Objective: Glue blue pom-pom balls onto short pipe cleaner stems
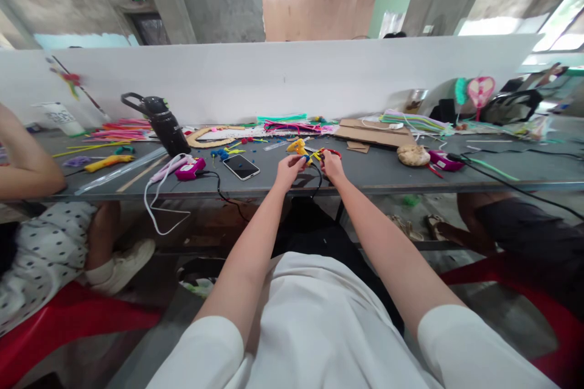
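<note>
Over the table's front edge, my left hand (289, 169) is closed in a pinch on a small blue fuzzy piece (306, 158). Just to its right, my right hand (331, 166) is closed around what look like red-handled scissors (336, 153). Between the two hands are short yellow fuzzy strips (315, 157); I cannot tell which hand they touch. A yellow fuzzy shape (297, 146) shows just beyond my left fingertips, and whether it is held or lying there is unclear. A dark cable hangs in a curve below the hands.
Left of my hands lie a phone (241, 166), a magenta box (190, 169) with cords and a black bottle (166, 124). Cardboard (374, 134), a round tan item (413, 155) and another magenta box (444, 160) lie right. A white partition (283, 79) stands behind. People sit on both sides.
</note>
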A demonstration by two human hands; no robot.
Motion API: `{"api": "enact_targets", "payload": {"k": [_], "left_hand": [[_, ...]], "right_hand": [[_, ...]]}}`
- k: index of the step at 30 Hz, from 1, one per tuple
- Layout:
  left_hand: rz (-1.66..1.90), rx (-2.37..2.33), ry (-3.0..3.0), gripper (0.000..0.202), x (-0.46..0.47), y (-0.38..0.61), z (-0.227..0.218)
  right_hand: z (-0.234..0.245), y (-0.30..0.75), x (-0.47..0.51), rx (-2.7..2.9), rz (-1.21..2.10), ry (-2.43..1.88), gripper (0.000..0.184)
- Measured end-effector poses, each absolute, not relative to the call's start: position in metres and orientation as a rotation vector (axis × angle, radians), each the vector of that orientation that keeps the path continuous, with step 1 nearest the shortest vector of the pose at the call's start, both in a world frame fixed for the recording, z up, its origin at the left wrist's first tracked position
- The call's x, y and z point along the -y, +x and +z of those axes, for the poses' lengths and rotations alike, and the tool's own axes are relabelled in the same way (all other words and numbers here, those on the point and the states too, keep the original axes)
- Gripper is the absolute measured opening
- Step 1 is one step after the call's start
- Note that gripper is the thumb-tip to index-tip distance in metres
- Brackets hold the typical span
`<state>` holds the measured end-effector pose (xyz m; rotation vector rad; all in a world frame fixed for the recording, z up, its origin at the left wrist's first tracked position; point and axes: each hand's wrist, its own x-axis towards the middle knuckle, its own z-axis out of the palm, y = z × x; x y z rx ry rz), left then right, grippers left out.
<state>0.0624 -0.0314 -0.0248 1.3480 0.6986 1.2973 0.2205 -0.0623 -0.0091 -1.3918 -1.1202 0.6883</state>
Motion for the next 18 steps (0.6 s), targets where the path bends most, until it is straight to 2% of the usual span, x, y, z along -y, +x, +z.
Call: {"api": "enact_targets", "payload": {"k": [4,12,18], "left_hand": [[1.299,-0.691,1.352,0.039,0.0299,0.0626,-0.0269],[1.296,-0.687,1.344,0.041,0.0294,0.0631,-0.0277],[1.288,-0.694,1.326,0.040,0.0323,0.0623,-0.0236]], "right_hand": [[-0.0093,0.2184,0.0630,1.109,0.658,-1.407,0.053],[-0.0066,0.2165,0.0633,1.072,0.679,-1.390,0.047],[-0.0082,0.2182,0.0668,1.134,0.683,-1.376,0.058]]}}
